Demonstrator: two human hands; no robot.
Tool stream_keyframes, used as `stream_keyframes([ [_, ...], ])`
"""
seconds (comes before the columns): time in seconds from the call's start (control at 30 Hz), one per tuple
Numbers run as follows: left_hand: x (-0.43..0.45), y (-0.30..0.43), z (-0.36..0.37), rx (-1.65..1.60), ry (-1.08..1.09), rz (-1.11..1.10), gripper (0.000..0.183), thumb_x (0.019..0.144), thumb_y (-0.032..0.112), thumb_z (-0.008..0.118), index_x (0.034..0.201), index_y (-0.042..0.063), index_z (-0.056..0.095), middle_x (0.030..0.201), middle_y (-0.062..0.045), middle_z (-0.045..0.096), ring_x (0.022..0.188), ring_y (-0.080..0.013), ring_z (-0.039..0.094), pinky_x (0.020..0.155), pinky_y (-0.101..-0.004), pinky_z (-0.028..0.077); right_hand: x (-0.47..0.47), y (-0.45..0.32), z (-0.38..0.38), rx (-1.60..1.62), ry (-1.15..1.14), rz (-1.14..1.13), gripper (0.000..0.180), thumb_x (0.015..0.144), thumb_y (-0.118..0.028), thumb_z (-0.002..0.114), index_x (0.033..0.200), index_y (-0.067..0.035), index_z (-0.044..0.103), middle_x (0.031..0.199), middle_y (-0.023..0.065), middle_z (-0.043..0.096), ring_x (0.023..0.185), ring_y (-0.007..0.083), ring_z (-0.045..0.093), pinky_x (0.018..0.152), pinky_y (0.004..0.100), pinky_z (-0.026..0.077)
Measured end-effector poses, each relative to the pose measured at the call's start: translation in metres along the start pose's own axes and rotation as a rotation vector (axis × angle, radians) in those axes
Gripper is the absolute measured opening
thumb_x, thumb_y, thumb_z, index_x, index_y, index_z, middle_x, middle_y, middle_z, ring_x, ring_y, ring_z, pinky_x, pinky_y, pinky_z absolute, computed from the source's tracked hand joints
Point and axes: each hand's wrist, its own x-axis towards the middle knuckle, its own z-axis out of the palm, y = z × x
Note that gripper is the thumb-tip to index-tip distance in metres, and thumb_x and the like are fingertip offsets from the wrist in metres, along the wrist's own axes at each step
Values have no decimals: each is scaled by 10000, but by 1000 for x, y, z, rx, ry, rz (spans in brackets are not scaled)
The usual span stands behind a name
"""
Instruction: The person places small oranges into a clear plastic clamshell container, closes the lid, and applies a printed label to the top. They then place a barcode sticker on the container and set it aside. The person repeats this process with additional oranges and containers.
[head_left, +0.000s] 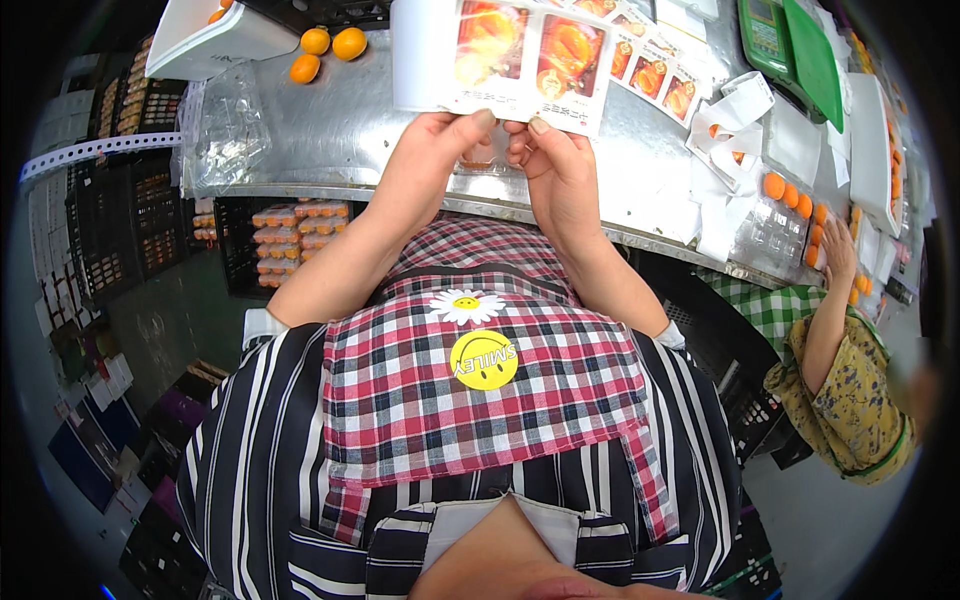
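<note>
A sheet of printed labels (534, 56) with pictures of orange fruit and some writing spans both my hands above the metal table. My left hand (439, 146) pinches its near edge, thumb on top and fingers curled beneath. To the right, my right hand (559, 154) grips the same edge between thumb and fingers. Left of the printed part, a white backing strip (421, 56) curves downward. Between my hands, a small clear plastic box (484, 159) is partly visible on the table; its contents are hard to make out.
Three oranges (315, 41) lie beside a white bin (217, 45) at the back left. More label sheets (660, 71), a green scale (795, 60) and curled paper strips (724, 142) are to the right. A co-worker's hand (838, 247) is near fruit in clear trays (765, 232).
</note>
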Motion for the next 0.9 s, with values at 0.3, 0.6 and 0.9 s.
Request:
stream_keyframes([
  [0.3,-4,17,-6,141,-11,61,202,900,217,579,932,22,621,795,12,576,716,-62,454,674,-236,359,-6,2,10,-14,-73,91,206,901,-130,533,1067,-11,554,865,66,621,747,125,563,649,282,457],
  [0.6,9,4,-19,48,-126,5,183,911,206,565,889,30,610,758,7,572,677,-57,479,618,-212,369,-8,4,11,44,-48,96,174,892,-111,548,1039,-18,559,864,56,605,740,121,541,638,277,443],
  [0.9,10,1,-18,38,-125,5,171,924,199,558,926,32,600,751,10,569,656,-54,489,597,-204,375,-8,4,11,45,-28,104,151,891,-110,552,997,-6,578,856,56,605,737,125,542,643,278,445],
])
